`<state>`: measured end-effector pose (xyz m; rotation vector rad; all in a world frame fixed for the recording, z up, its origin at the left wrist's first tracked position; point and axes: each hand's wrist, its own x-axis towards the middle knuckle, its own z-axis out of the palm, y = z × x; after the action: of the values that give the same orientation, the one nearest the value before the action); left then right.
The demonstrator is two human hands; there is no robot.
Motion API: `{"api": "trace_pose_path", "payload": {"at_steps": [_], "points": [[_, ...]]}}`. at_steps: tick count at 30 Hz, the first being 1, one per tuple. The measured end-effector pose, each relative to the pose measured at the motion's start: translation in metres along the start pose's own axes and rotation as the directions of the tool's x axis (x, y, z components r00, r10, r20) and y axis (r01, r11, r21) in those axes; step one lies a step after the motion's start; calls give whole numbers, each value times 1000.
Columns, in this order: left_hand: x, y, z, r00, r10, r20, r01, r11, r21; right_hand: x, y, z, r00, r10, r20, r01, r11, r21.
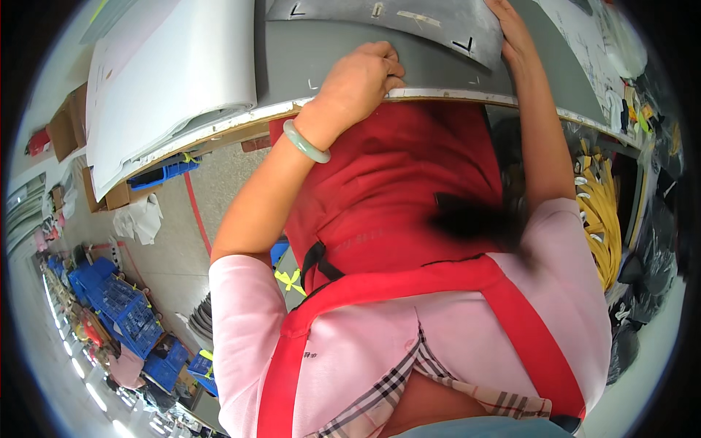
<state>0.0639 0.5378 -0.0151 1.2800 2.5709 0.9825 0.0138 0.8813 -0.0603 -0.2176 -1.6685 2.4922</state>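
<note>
A stiff grey sheet (pixel 431 23) with black corner marks and slots lies at the far side of the grey tabletop (pixel 431 69), its near edge curving. My right hand (pixel 510 31) grips the sheet's right edge, with part of the fingers cut off by the picture's upper edge. My left hand (pixel 371 73), a pale green bangle (pixel 307 141) on its wrist, rests by the table's front edge, apart from the sheet. Its fingers are curled together; whatever they may hold is hidden. Small pale corner marks show on the tabletop between my hands.
Large white sheets (pixel 175 80), curled at the front, cover the table's left part and hang over its edge. Yellow strips (pixel 599 212) hang at the right beside black plastic bags (pixel 650 270). Blue crates (pixel 120 306) and a cardboard box (pixel 69 120) stand at the left.
</note>
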Motion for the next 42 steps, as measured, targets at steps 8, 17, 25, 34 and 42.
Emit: {"api": "trace_pose_path", "payload": {"at_steps": [8, 17, 25, 34, 42], "points": [[-2, 6, 0, 992, 113, 54, -121, 976, 181, 3, 1, -1, 997, 43, 65, -45, 999, 28], [74, 44, 64, 967, 234, 100, -248, 955, 164, 5, 1, -7, 998, 3, 58, -9, 995, 102], [162, 40, 126, 813, 203, -546, -205, 977, 59, -25, -70, 22, 978, -202, 43, 195, 973, 127], [93, -79, -27, 707, -215, -673, 2, 953, -302, -86, -112, 30, 957, -216, -191, 208, 976, -64], [-241, -333, -352, 472, -364, -803, 676, 734, 64, -93, -86, 37, 942, -255, -219, 192, 943, -271]]}}
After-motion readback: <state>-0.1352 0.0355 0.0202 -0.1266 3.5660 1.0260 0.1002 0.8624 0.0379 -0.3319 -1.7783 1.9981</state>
